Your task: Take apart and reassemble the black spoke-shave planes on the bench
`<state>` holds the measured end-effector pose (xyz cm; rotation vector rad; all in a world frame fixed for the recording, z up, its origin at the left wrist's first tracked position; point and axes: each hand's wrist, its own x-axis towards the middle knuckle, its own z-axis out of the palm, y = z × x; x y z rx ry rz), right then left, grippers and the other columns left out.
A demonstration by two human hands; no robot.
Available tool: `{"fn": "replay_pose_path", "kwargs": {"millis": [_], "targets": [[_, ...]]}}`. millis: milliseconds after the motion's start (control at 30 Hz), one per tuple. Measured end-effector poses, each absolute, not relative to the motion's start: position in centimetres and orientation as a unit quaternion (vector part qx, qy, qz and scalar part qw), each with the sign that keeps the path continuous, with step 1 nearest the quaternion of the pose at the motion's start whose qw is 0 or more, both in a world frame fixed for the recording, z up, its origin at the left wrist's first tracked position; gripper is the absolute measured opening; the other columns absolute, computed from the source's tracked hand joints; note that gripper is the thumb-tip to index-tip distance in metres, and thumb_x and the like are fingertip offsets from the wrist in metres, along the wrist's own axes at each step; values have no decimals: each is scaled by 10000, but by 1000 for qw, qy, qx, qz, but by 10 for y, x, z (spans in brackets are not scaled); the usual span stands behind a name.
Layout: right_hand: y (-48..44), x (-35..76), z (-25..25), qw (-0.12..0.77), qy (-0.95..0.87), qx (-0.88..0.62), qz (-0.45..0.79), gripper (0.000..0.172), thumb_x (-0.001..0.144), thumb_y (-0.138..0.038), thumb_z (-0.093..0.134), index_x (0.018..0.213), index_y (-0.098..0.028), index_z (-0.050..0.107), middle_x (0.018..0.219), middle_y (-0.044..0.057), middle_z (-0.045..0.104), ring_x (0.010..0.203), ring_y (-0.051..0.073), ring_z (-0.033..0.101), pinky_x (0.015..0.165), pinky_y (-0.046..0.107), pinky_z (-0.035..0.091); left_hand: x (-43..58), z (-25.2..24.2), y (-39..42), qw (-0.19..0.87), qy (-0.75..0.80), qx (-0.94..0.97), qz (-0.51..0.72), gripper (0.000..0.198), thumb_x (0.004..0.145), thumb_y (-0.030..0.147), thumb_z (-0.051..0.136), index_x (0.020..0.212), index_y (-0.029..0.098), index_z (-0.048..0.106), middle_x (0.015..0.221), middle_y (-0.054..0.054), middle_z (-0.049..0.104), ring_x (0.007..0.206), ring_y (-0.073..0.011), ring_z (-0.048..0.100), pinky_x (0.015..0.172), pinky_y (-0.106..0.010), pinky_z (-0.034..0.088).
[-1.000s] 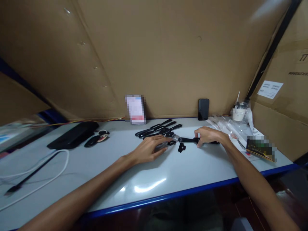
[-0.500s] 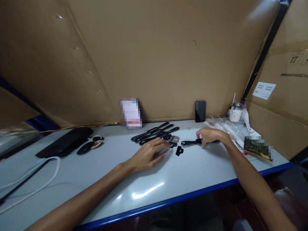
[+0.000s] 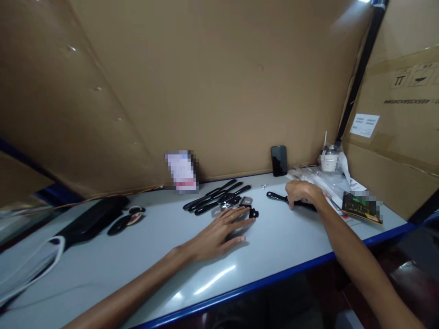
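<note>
My left hand (image 3: 224, 230) lies low over the table with its fingers stretched out and apart. Its fingertips touch or nearly touch a small black bracket-like piece (image 3: 254, 213). Just beyond them is a small grey metal plate (image 3: 246, 201), partly covered by the fingers. Several long black handles (image 3: 209, 198) lie side by side behind this hand, close to more small black and metal pieces (image 3: 226, 199). On the right, my right hand (image 3: 301, 192) is closed around a black handle (image 3: 276, 196) with a hole in its end. The hand hides the handle's middle.
A dark phone (image 3: 279, 161) and a blurred-out screen (image 3: 181, 171) lean on the cardboard wall (image 3: 219, 91). Clear plastic bags (image 3: 310, 176), a lidded cup (image 3: 329, 161) and a dark packet (image 3: 361, 208) sit at right. A black case (image 3: 92, 219) and white cable (image 3: 56, 262) lie left.
My left hand has spread its fingers, and the small black pieces by its fingertips have shifted together. My right hand keeps the black handle, now further from those pieces. The view has turned slightly.
</note>
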<state>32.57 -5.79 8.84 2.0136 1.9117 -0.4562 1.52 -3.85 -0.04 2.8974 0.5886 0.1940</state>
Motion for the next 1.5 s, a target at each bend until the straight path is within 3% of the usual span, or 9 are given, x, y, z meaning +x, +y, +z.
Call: {"fn": "replay_pose_path", "kwargs": {"millis": [133,300,400,567,667,800,1000,1233,1500], "targets": [[-60,326,91,185,666,705,-159,407,652,-282,858,1015,-117,774,941,93,755,758,250,707,599,293,501,26,-2,-35,98,205,973,33,625,1063,587,384,1622,316,315,1714,-82,193,1575,-358,199,1254,-639,180],[-73,323,100,213,676,691,-143,460,612,-205,877,1056,-138,774,1038,102,761,826,277,722,626,306,517,56,-4,-30,141,236,961,34,584,1109,513,207,1604,246,364,1705,-79,227,1592,-263,148,1294,-551,58],[-80,318,104,219,688,680,-126,467,607,-189,878,1060,-145,773,1097,126,752,897,315,724,647,320,517,75,-4,-24,183,265,943,80,620,1107,506,199,1588,165,388,1675,-132,313,1579,-264,214,1294,-540,111],[-83,299,97,189,741,635,-112,475,645,-249,878,1102,-220,754,1155,98,729,1064,330,687,770,321,496,82,3,-19,194,269,928,171,550,1109,474,245,1565,215,408,1640,-114,416,1524,-261,364,1240,-519,302],[-82,284,87,122,793,582,-133,490,744,-346,834,1213,-292,702,1146,48,721,1130,285,653,825,292,461,67,5,-27,181,279,920,206,513,1099,451,299,1458,162,527,1504,-166,555,1409,-309,488,1168,-550,384],[-81,268,72,16,832,531,-158,414,786,-372,815,1165,-250,703,1054,64,716,1025,284,648,757,305,443,37,2,-45,123,257,939,190,424,1041,464,491,1321,179,636,1243,-146,643,1155,-319,598,991,-529,505],[-82,255,58,-68,862,469,-181,251,857,-321,744,1080,-222,683,1037,46,691,958,237,615,793,311,440,19,-1,-49,110,265,945,159,313,1025,355,533,1282,216,646,1081,-92,650,960,-263,652,826,-400,530],[-81,248,49,-78,853,483,-182,56,906,-240,678,907,-188,655,895,26,667,819,177,574,717,281,391,19,3,-42,113,245,953,137,326,1023,353,522,1286,208,649,1018,-90,780,810,-252,715,691,-351,475],[-79,250,45,-99,859,469,-181,33,875,-166,647,897,-191,649,957,56,679,865,194,594,757,295,418,20,10,-45,88,280,948,122,348,991,387,569,1281,230,679,867,-69,790,728,-242,708,638,-335,431]]}}
